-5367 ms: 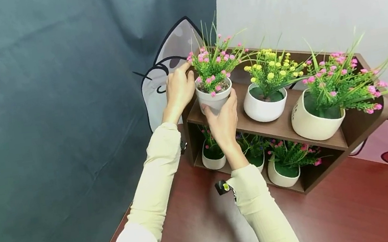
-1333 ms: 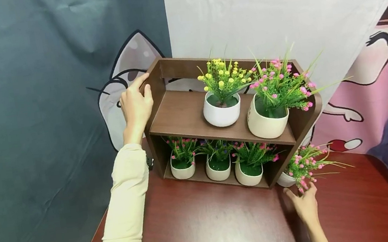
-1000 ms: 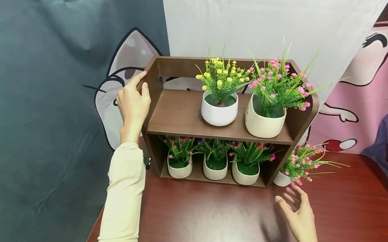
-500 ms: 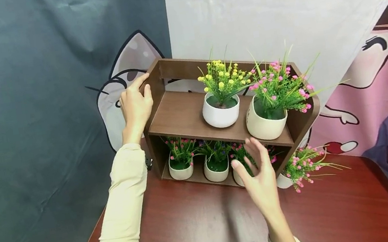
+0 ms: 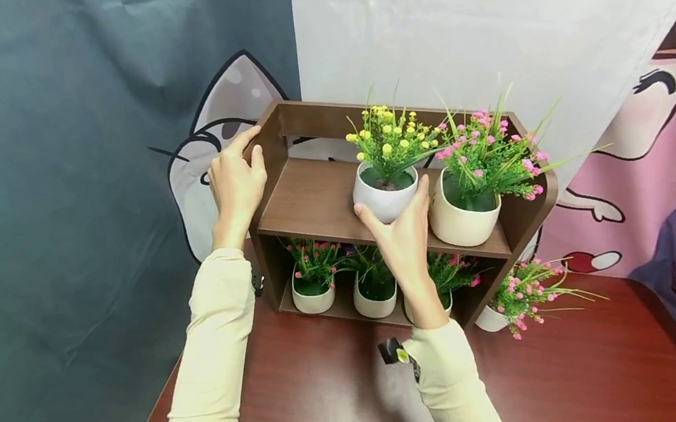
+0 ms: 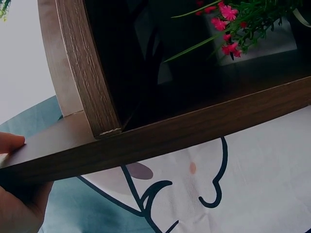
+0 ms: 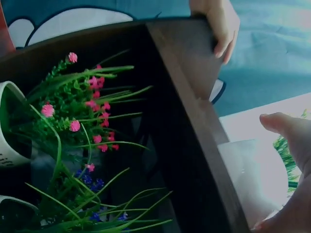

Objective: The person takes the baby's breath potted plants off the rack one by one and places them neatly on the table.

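My right hand holds a round white flower pot with yellow flowers, thumb on its left and fingers on its right. The pot stands on the top board of a brown two-tier shelf; in the right wrist view the white pot shows beside my thumb. My left hand grips the shelf's left side panel near its top. In the left wrist view the left hand has its thumb and fingers on opposite faces of the panel. Some right fingertips are hidden behind the pot.
A cream pot of pink flowers stands right of the white pot. Several potted plants fill the lower tier, including a cream pot at left. Another pink-flowered pot stands on the reddish table, right of the shelf. Curtains hang behind.
The pink-flowered pot moved from the top board's left end to the table right of the shelf. My right hand let it go, came back left and took the white pot. The left hand stayed.
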### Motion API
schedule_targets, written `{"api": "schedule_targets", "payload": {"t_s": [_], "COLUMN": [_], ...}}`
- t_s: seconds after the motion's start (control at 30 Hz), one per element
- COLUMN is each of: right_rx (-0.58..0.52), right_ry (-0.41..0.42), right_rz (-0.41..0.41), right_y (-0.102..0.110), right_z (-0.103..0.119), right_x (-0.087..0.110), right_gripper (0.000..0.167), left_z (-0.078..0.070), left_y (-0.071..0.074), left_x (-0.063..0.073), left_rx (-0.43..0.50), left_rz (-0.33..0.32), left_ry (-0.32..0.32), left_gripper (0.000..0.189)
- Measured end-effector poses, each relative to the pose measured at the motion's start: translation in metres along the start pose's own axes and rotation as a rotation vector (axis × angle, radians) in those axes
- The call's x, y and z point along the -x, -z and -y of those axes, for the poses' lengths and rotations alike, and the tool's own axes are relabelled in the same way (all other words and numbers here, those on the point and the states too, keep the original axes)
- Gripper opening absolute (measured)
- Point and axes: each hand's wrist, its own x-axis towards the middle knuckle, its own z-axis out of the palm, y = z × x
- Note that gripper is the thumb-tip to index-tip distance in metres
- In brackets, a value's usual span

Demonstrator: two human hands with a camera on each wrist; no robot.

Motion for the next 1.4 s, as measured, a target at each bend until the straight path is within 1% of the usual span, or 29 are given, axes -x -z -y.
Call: {"api": "schedule_targets", "payload": {"t_s": [0.07, 0.17, 0.27, 0.33, 0.43, 0.67, 0.83, 0.97, 1.17, 1.23, 1.4], "right_rx": [0.017, 0.034, 0.025, 0.013, -0.006, -0.026, -0.027, -0.038, -0.076, -0.051, 0.020], "right_ry": [-0.027, -0.045, -0.039, -0.036, -0.022, 0.004, 0.030, 0.052, 0.082, 0.096, 0.168], "right_rz": [-0.015, -0.060, -0.103, -0.115, -0.126, -0.123, -0.137, -0.125, -0.078, -0.065, -0.022], "right_y": [-0.004, -0.007, -0.006, -0.005, -0.005, -0.004, -0.004, -0.002, 0.008, 0.012, 0.027], "right_z": [0.000, -0.001, -0.004, -0.006, -0.010, -0.013, -0.010, -0.006, -0.005, -0.005, -0.006], "right_x": [-0.006, -0.014, -0.018, -0.019, -0.018, -0.009, -0.004, 0.004, 0.016, 0.020, 0.030], "right_gripper": [0.111, 0.102, 0.090, 0.087, 0.086, 0.085, 0.084, 0.084, 0.082, 0.082, 0.086], "left_z": [0.000, -0.001, -0.005, -0.007, -0.009, -0.006, -0.006, -0.005, -0.002, -0.003, -0.006], "left_y": [0.000, -0.002, -0.003, -0.004, -0.003, -0.002, -0.001, 0.000, 0.001, 0.002, 0.001], "left_x": [0.000, 0.001, 0.002, 0.002, 0.002, 0.006, 0.003, 0.001, 0.000, -0.001, -0.004], "left_rx": [0.000, 0.008, 0.021, 0.027, 0.030, 0.024, 0.020, 0.012, 0.009, 0.010, 0.018], "left_rz": [-0.002, 0.008, 0.010, 0.010, 0.006, 0.008, 0.000, -0.009, -0.002, -0.001, -0.001], "left_ry": [-0.003, -0.009, -0.009, -0.007, -0.003, 0.005, 0.003, 0.006, 0.008, 0.009, -0.008], "left_gripper": [0.033, 0.033, 0.033, 0.032, 0.032, 0.032, 0.032, 0.032, 0.032, 0.032, 0.032]}}
